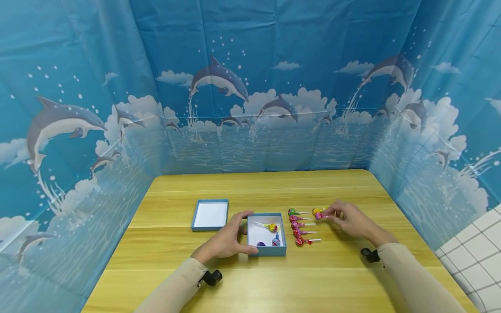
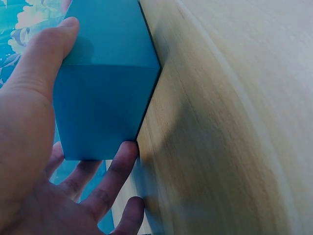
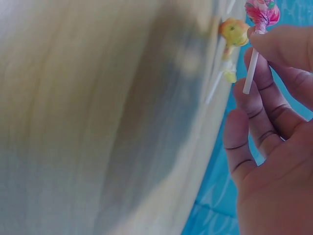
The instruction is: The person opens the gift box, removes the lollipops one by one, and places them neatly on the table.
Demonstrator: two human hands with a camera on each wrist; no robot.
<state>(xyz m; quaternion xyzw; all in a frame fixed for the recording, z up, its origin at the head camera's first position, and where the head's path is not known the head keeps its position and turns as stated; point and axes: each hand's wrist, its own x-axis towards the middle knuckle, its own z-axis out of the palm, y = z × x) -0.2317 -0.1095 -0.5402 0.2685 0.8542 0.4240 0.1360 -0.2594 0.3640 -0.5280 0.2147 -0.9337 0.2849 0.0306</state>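
An uncovered blue box point(image 1: 267, 251) with a white inside stands on the table, holding a yellow-and-red lollipop point(image 1: 272, 227), a blue one point(image 1: 275, 240) and a dark purple one point(image 1: 261, 244) partly hidden by the front wall. My left hand point(image 1: 228, 239) grips this box from its left side, thumb at the near wall and fingers spread along the side and far corner. Between thumb and fingers, my right hand point(image 1: 350, 221) pinches a pink lollipop point(image 3: 262, 12) by its stick just below the wrapper. Close beside it lies a yellow lollipop point(image 3: 234, 32) on the table.
Right of the box, several lollipops lie in a column, from a green one point(image 1: 292, 212) at the back to a red one point(image 1: 299, 241) in front. The blue lid point(image 1: 210, 215) lies inside-up at the left. A dolphin-print curtain point(image 1: 250, 143) borders the wooden table point(image 1: 297, 287).
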